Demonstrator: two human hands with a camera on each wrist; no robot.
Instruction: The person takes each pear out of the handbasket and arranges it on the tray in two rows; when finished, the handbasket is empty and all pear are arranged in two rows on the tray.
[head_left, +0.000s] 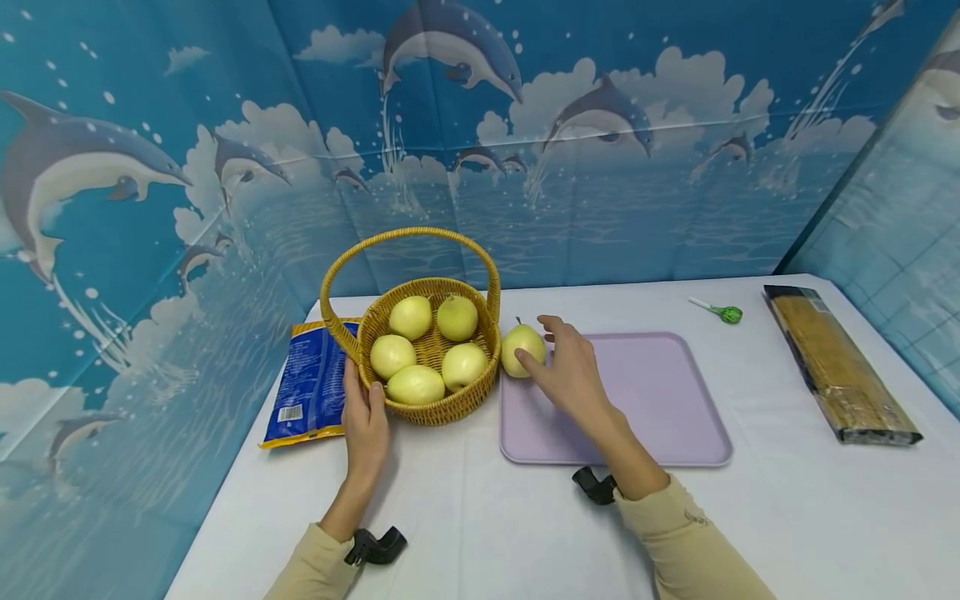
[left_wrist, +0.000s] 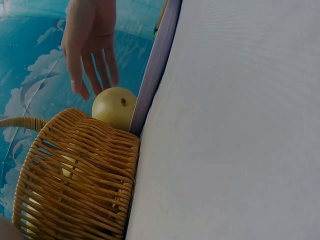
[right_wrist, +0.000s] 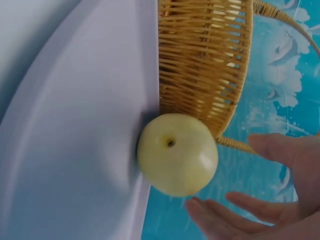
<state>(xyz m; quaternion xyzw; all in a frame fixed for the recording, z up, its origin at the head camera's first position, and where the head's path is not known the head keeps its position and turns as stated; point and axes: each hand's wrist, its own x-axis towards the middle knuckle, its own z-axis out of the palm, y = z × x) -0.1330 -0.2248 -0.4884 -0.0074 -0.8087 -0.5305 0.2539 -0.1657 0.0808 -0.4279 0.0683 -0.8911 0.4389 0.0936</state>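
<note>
A wicker basket (head_left: 450, 410) with a tall handle stands at the middle left, with several yellow-green pears (head_left: 416, 385) inside. My left hand (head_left: 365, 429) holds the basket's left side, its thumb at the rim and its other fingers along the outer wall, partly hidden. One more pear (head_left: 522, 350) sits on the left end of a lilac tray (head_left: 637, 417), right beside the basket. Around this pear my right hand (head_left: 572, 371) is spread, thumb in front and fingers behind. In the right wrist view, a gap shows between the fingertips (right_wrist: 195, 205) and the pear.
A blue packet (head_left: 303, 392) with yellow edges lies left of the basket, partly under the left hand's side. To the right of the tray are a green lollipop (head_left: 727, 314) and a long brown package (head_left: 840, 362). A dolphin-print curtain (head_left: 600, 208) hangs behind the white table.
</note>
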